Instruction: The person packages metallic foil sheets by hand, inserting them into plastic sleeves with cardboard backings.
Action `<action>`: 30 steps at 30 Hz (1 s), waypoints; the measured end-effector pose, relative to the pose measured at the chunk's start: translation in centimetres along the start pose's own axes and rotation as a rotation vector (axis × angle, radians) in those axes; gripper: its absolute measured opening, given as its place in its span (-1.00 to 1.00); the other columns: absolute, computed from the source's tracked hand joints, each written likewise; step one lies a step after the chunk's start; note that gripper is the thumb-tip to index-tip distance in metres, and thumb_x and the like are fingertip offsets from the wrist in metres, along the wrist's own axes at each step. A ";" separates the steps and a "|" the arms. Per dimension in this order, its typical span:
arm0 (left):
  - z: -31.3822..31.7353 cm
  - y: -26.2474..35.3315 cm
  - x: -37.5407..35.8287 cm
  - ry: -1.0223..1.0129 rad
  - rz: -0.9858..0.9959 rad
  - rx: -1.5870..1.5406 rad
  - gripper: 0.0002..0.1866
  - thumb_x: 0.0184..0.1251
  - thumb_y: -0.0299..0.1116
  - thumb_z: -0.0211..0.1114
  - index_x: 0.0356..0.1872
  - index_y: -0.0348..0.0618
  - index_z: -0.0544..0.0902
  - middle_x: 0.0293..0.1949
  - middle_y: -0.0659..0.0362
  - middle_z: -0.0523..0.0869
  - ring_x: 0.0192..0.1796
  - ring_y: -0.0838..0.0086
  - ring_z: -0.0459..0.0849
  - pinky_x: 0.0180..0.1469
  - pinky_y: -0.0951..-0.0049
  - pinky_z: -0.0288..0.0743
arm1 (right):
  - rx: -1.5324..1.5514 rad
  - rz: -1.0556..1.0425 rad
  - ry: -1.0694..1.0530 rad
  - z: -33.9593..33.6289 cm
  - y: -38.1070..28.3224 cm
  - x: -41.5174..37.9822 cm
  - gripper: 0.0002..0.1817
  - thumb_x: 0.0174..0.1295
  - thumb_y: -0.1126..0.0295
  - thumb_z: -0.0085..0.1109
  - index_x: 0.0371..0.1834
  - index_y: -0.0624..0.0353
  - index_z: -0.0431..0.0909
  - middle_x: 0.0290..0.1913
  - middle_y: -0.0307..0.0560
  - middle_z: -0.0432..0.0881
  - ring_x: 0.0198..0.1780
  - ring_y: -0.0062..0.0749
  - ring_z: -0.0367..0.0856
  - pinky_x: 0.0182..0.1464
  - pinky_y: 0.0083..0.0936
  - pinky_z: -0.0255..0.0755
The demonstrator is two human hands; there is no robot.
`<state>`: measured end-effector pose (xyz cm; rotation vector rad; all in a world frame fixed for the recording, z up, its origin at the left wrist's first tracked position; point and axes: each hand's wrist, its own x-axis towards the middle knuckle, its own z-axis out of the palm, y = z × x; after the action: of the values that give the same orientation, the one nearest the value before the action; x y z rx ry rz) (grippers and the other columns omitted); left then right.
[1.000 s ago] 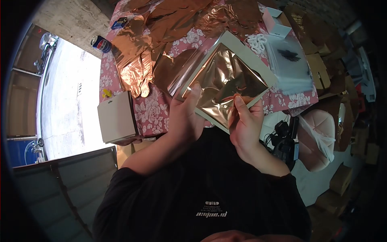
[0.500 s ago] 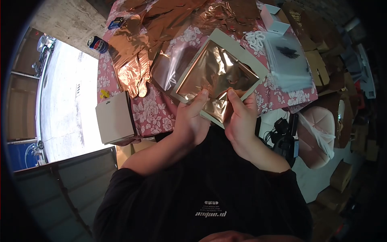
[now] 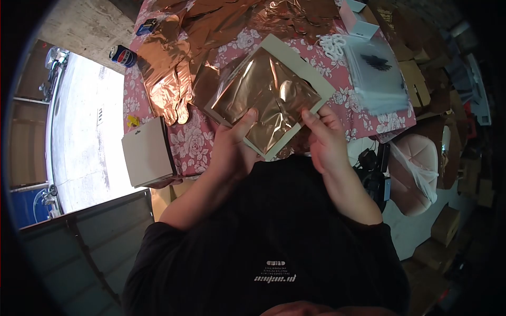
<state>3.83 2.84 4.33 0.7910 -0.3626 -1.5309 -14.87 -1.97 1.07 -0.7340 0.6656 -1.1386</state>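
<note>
A pale square card [image 3: 313, 79] with folded shiny gold foil [image 3: 263, 100] lying flat on it is held up in front of my chest, turned cornerwise. My left hand [image 3: 235, 145] grips its lower left edge, thumb pressed on the foil and fingers hidden beneath. On the lower right edge, my right hand [image 3: 328, 138] pinches the card with the thumb on top. The foil is creased and reflects light. Just beyond, flat copper-coloured foil pieces [image 3: 166, 73] spread over the table.
The table wears a pink floral cloth [image 3: 192, 142]. On it are a stack of pale cards [image 3: 147, 152], clear plastic bags [image 3: 377, 79], a white cord [image 3: 332, 46] and a white box [image 3: 359, 20]. A soda can [image 3: 123, 56] stands left. A cushioned stool [image 3: 415, 171] is at right.
The card with the foil has shifted slightly left. My right hand has moved from the foil's lower middle outward to the card's right edge, and the foil lies flatter there.
</note>
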 end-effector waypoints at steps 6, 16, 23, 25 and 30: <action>-1.5 -1.0 -0.6 0.011 -0.090 -0.058 -0.45 0.69 -0.44 0.19 0.59 -0.27 0.35 0.45 -0.06 0.59 0.46 0.10 0.62 0.50 -0.02 0.56 | -0.104 0.133 0.066 -1.1 0.8 -1.2 -0.86 0.56 0.41 0.33 0.08 0.16 0.72 -0.14 -0.24 0.80 -0.36 -0.64 0.66 -0.28 -0.64 0.60; -2.7 0.7 -1.9 0.093 -0.133 0.068 -0.45 0.63 -0.41 0.31 0.55 -0.23 0.41 0.35 0.00 0.65 0.37 0.17 0.67 0.43 0.02 0.62 | -0.097 0.206 -0.094 -1.6 -0.1 -1.5 -0.81 0.48 0.51 0.39 0.10 0.16 0.71 -0.13 -0.22 0.80 -0.27 -0.60 0.77 -0.17 -0.55 0.75; -3.4 1.0 -2.5 0.168 -0.240 0.068 -0.51 0.62 -0.44 0.34 0.47 -0.23 0.50 0.26 0.05 0.71 0.31 0.26 0.71 0.43 0.08 0.59 | -0.059 0.166 -0.097 -1.7 1.3 -2.5 -0.75 0.39 0.57 0.46 0.09 0.20 0.71 -0.07 -0.19 0.82 -0.16 -0.54 0.80 -0.04 -0.51 0.77; -3.5 1.2 -2.5 0.174 -0.234 0.094 -0.53 0.62 -0.46 0.33 0.46 -0.22 0.51 0.25 0.07 0.72 0.31 0.28 0.71 0.42 0.12 0.58 | -0.063 0.161 -0.144 -0.7 0.8 -2.3 -0.74 0.37 0.59 0.47 0.08 0.18 0.72 -0.08 -0.21 0.83 -0.17 -0.57 0.78 -0.06 -0.54 0.72; -5.0 -0.4 -2.6 0.087 -0.180 0.226 -0.57 0.60 -0.48 0.35 0.41 -0.22 0.56 0.25 0.11 0.74 0.31 0.36 0.70 0.38 0.23 0.58 | -0.196 0.170 -0.126 -0.7 0.9 -2.5 -0.71 0.34 0.61 0.47 0.09 0.13 0.73 -0.07 -0.24 0.83 -0.17 -0.64 0.72 -0.16 -0.64 0.53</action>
<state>6.75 6.52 1.24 1.0887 -0.4134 -1.6345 -15.63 0.47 0.21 -0.8901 0.7249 -0.8720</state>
